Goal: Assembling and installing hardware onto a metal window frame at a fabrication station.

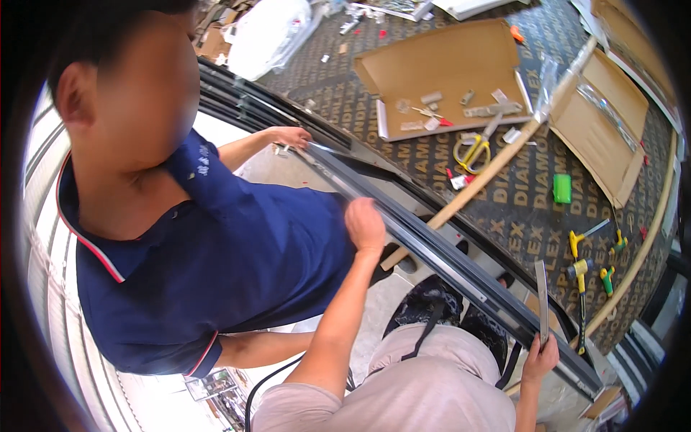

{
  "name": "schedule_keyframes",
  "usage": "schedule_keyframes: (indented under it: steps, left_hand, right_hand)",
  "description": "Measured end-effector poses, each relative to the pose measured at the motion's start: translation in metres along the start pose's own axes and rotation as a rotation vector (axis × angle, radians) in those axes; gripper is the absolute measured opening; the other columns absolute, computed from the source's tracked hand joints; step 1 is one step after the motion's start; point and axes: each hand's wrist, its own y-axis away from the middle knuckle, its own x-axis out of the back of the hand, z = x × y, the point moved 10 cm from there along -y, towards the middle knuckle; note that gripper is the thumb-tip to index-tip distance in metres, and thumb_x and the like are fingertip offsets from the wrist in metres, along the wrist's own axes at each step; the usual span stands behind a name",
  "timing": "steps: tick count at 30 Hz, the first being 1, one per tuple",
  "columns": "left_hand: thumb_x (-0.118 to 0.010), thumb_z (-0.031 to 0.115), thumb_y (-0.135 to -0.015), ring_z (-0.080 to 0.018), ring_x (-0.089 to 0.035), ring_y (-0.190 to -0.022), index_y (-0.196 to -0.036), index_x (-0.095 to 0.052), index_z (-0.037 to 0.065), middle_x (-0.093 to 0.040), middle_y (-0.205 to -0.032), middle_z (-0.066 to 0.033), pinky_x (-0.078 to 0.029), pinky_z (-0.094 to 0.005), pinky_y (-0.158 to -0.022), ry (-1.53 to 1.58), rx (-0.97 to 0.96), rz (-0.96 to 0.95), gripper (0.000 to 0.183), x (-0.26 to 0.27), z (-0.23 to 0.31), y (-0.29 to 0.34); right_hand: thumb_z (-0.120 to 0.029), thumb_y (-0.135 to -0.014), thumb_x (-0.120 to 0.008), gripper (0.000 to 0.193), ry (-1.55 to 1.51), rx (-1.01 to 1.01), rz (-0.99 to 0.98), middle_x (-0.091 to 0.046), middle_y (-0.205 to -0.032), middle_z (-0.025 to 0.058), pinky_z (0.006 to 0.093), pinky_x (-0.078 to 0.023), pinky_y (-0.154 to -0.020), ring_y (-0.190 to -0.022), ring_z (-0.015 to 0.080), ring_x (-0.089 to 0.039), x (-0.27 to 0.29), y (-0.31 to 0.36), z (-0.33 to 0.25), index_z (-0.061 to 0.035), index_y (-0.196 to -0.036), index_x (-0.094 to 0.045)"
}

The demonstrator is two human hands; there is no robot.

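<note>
A long dark grey metal profile (425, 248) runs diagonally from the upper left to the lower right in front of my body. My left hand (366, 225) is closed over it near its middle, slightly blurred. Off its lower right end, my right hand (540, 358) grips the bottom of a flat metal strip (542, 299) held nearly upright. A co-worker in a dark blue shirt stands at the left. That person's hand (290, 137) touches the far end of the profile, beside a small metal piece.
Beyond the profile lies a dark patterned work surface (504, 216). On it are an opened cardboard box (446, 72) with small parts, yellow-handled scissors (473, 153), a wooden strip (489, 173), a green block (562, 189), a hammer (580, 288) and several yellow and green-handled tools.
</note>
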Motion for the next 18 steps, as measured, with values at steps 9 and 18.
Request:
schedule_keyframes:
  steps: [9, 18]
  left_hand:
    - [-0.051, 0.0, -0.075, -0.0322, -0.058, -0.106, -0.104, -0.061, 0.006, -0.066, -0.102, -0.0072, -0.039, -0.0446, -0.102, 0.261, -0.139, -0.071, 0.031, 0.042, 0.043, 0.036]
    - [-0.052, 0.0, -0.078, -0.0323, -0.059, -0.106, -0.116, -0.056, 0.003, -0.07, -0.102, -0.0063, -0.04, -0.0459, -0.1, 0.21, -0.154, -0.069, 0.037, 0.047, 0.058, 0.039]
  right_hand:
    - [-0.016, -0.091, -0.07, 0.02, -0.051, -0.111, -0.004, -0.055, -0.073, 0.0148, 0.0395, -0.043, -0.059, -0.062, 0.033, -0.052, -0.002, -0.007, 0.005, 0.0003, -0.1, -0.062]
    - [-0.015, -0.088, -0.072, 0.017, -0.086, -0.09, 0.042, -0.054, -0.07, 0.0131, 0.0388, -0.043, -0.059, -0.061, 0.0301, -0.051, 0.008, -0.009, 0.001, -0.002, -0.097, -0.065]
